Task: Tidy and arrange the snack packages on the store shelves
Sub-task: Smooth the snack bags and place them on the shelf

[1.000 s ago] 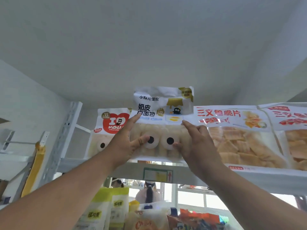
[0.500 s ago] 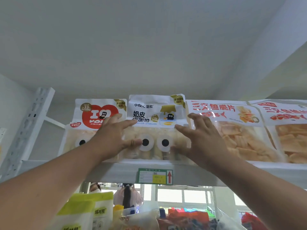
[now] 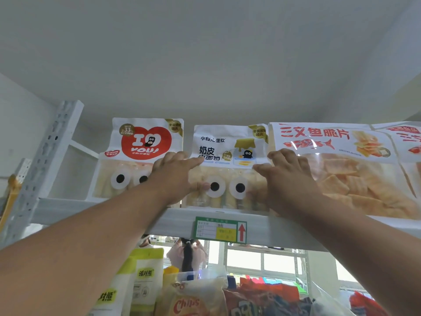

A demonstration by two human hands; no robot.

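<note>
A: Since a second ago we have set the bread bag (image 3: pixel 230 165) down from its raised spot; it now stands on the shelf (image 3: pixel 127 209) at frame centre, level with the heart bag (image 3: pixel 145 156) on its left and the crisps bag (image 3: pixel 337 169) on its right.

B: So this slot looks nearly tidy. Our left hand (image 3: pixel 176 176) and right hand (image 3: pixel 289 179) lie flat on its edges, fingers spread, not pinching.

A: It stands upright, long axis vertical, printed front facing us, top seal towards the ceiling.
</note>
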